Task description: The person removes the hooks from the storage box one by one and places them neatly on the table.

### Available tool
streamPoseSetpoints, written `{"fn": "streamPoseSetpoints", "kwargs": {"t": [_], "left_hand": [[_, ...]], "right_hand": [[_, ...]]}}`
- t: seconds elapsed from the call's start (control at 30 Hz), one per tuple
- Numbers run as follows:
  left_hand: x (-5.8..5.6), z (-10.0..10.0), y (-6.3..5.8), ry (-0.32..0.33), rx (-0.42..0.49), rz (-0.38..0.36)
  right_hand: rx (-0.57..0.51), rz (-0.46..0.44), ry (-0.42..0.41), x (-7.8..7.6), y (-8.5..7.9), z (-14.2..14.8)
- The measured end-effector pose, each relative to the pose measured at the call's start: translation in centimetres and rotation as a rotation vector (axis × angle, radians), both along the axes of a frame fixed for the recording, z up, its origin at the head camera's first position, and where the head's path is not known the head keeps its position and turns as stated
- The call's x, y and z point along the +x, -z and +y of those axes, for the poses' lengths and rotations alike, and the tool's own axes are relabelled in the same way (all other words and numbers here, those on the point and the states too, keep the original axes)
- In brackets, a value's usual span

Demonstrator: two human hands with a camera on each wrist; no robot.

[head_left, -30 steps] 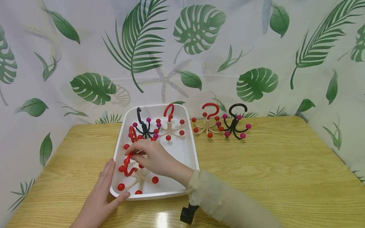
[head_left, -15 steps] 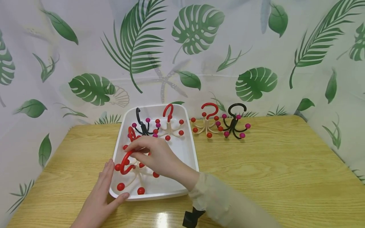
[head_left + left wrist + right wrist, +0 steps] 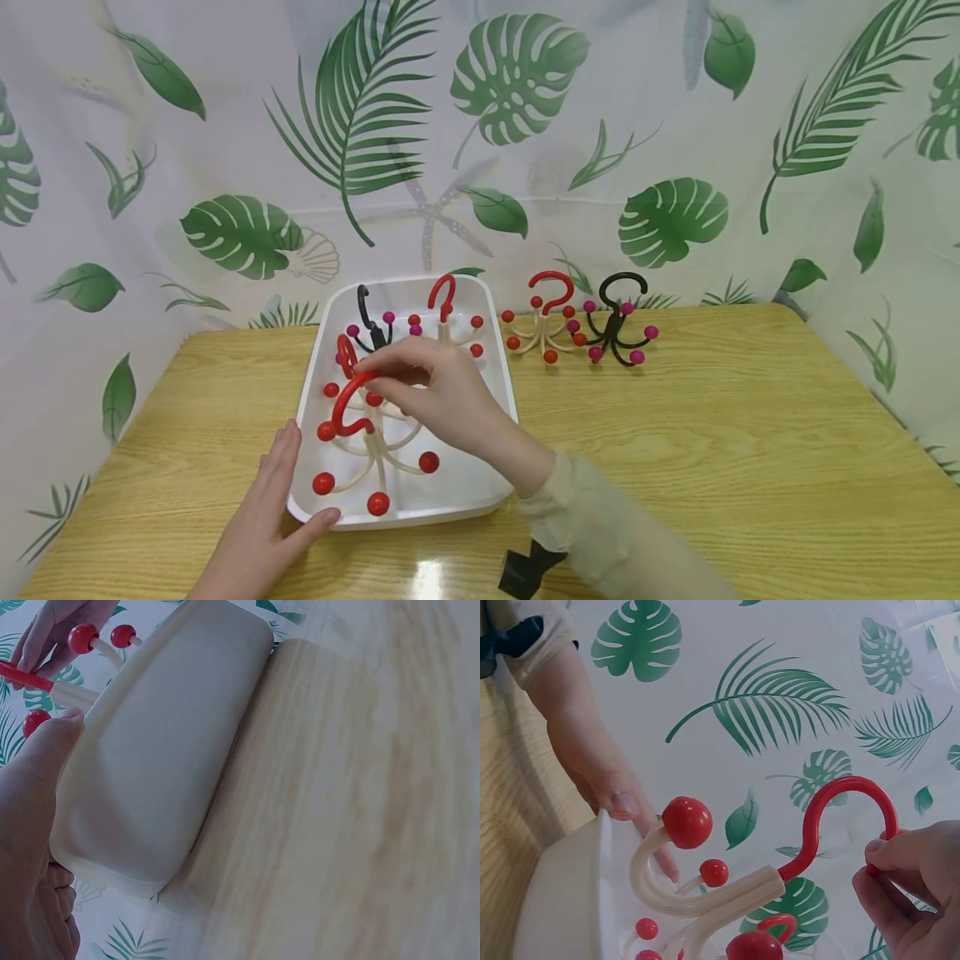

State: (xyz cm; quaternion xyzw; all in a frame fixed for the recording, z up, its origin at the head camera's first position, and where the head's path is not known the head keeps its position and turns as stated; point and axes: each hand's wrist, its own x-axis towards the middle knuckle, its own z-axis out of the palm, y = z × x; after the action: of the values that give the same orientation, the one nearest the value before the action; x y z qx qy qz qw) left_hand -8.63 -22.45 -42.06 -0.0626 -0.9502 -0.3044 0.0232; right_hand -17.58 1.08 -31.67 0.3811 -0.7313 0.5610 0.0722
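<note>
In the head view my right hand [image 3: 442, 392] pinches the free end of a red hook. The hook tops a cream hanger [image 3: 377, 442] whose curved arms end in red balls. This hanger is over the near left part of a white tray [image 3: 420, 518]; whether it touches the floor I cannot tell. The right wrist view shows the red hook [image 3: 814, 817] between thumb and fingers. At the tray's near left corner rests my left hand [image 3: 262, 517], straight fingers along the outer side and thumb on the rim. The left wrist view shows its thumb [image 3: 60, 735] at the rim.
Behind in the tray are a black hanger [image 3: 378, 336] with magenta balls, another cream hanger [image 3: 444, 332] and one more red hook [image 3: 347, 354]. Right of the tray, a cream hanger [image 3: 543, 333] and a black hanger [image 3: 614, 329] stand on the wooden table [image 3: 750, 433] before a leaf-print cloth [image 3: 570, 142].
My right hand has moved right and slightly up, bringing the pinched hanger with it toward the right inside the tray. My left hand has stayed at the tray corner.
</note>
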Motion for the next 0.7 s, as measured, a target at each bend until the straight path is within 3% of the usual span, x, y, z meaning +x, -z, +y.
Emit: {"fn": "streamPoseSetpoints", "kwargs": {"t": [0.2, 0.4, 0.7], "left_hand": [[0.0, 0.1, -0.2, -0.013, -0.013, -0.03], [0.1, 0.1, -0.1, -0.001, 0.002, 0.002], [0.2, 0.2, 0.0, -0.001, 0.011, 0.001]], "right_hand": [[-0.028, 0.009, 0.041, -0.2, -0.6, 1.5], [-0.072, 0.027, 0.069, -0.9, -1.6, 3.4], [-0.067, 0.037, 0.211, -1.9, -2.5, 6.1]]}}
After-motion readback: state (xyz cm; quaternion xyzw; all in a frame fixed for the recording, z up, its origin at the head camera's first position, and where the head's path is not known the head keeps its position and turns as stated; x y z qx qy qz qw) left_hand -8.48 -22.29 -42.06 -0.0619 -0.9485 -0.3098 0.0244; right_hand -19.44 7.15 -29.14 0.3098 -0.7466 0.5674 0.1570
